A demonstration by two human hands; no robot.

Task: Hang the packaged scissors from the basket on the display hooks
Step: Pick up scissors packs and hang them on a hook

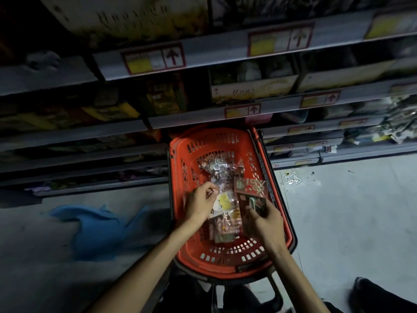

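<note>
So, the right hand (pixel 262 222) pinches a dark carded pack (pixel 252 205), thumb on its face, over the right edge of the basket (pixel 225 271). I take it for the packaged scissors, but it's too dim to be sure. Its long axis runs from the near rim toward the far rim, top end pointing at the shelves (pixel 203 118). The left hand (pixel 198 203) hovers mid-basket, fingers curled over the loose packs (pixel 222 224); can't tell if it pinches one. No hooks in view, so I'd guess the right hand leads, up and away.

Dim aisle; grey shelves (pixel 225 53) with price labels (pixel 153 58); pale floor (pixel 349 211); blue cloth (pixel 97 229) on floor.
</note>
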